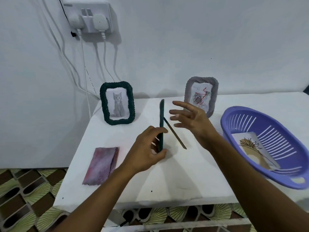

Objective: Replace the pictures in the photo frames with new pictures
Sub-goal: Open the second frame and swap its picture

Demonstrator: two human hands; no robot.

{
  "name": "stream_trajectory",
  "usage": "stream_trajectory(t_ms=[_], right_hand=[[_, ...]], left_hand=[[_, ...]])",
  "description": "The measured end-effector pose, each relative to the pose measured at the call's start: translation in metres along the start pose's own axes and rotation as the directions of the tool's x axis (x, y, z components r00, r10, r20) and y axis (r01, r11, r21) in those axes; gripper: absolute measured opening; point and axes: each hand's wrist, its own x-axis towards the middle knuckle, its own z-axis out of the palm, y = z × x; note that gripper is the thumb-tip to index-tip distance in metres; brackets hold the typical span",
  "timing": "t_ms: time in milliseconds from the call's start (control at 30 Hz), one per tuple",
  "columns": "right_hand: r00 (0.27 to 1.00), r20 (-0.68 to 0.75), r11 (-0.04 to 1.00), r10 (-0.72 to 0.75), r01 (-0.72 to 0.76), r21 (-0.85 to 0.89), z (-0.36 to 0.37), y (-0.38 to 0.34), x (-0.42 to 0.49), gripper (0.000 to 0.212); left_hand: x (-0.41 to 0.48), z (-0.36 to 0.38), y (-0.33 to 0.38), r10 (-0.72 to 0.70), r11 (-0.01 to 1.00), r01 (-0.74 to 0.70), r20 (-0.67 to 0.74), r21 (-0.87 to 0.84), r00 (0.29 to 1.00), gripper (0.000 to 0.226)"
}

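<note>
A dark green frame (161, 114) stands edge-on in the middle of the white table (192, 173), its thin back stand (175, 133) swung out to the right. My left hand (147, 153) grips this frame's lower edge. My right hand (190, 118) hovers just right of it, fingers spread, holding nothing. At the back left another dark green frame (117, 102) stands upright with a grey cat picture. At the back right a grey frame (201, 96) holds a rose drawing and is partly hidden by my right hand. A flower picture (252, 151) lies in the purple basket (234, 124).
A folded pink-purple cloth (102, 165) lies at the table's front left. The slotted basket sits at the right edge. A wall socket (90, 17) with chargers and hanging white cables is at the back left. Patterned floor (25, 198) shows left of and below the table.
</note>
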Motion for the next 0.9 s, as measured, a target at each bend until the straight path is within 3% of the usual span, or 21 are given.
stream_trajectory(t_ms=[100,200,267,367,433,533,767,900], right_hand=[[1.000,-0.011,0.934,-0.027,0.021,-0.357,-0.010,0.019,-0.009,0.030],[0.992,0.083,0.915,0.090,-0.050,-0.401,-0.012,0.042,-0.027,0.034],[0.994,0.067,0.888,0.091,-0.051,-0.457,-0.010,0.059,-0.043,0.038],[0.999,0.033,0.833,0.042,-0.017,-0.553,-0.007,0.079,-0.065,0.042],[0.999,0.038,0.796,0.018,0.009,-0.605,-0.005,0.089,-0.078,0.045],[0.999,0.033,0.731,0.009,0.016,-0.682,-0.001,0.096,-0.092,0.047],[0.999,0.041,0.626,0.015,0.023,-0.779,-0.001,0.107,-0.100,0.052],[1.000,-0.017,0.611,0.014,-0.022,-0.791,-0.009,0.108,-0.088,0.052]], left_hand=[[-0.009,-0.006,-0.001,-0.152,0.952,0.137,-0.032,-0.275,0.988,0.054],[-0.020,-0.005,-0.006,-0.257,0.851,0.245,0.038,-0.466,0.966,0.057],[-0.031,0.000,-0.015,-0.293,0.815,0.286,0.069,-0.504,0.954,0.059],[-0.047,0.010,-0.029,-0.339,0.882,0.359,0.118,-0.304,0.933,0.064],[-0.057,0.015,-0.039,-0.310,0.949,0.314,0.116,-0.021,0.944,0.066],[-0.069,0.018,-0.045,-0.261,0.934,0.218,0.124,0.285,0.957,0.073],[-0.080,0.020,-0.054,-0.182,0.895,0.111,0.126,0.432,0.975,0.074],[-0.062,0.015,-0.058,-0.229,0.879,0.169,0.085,0.446,0.970,0.079]])
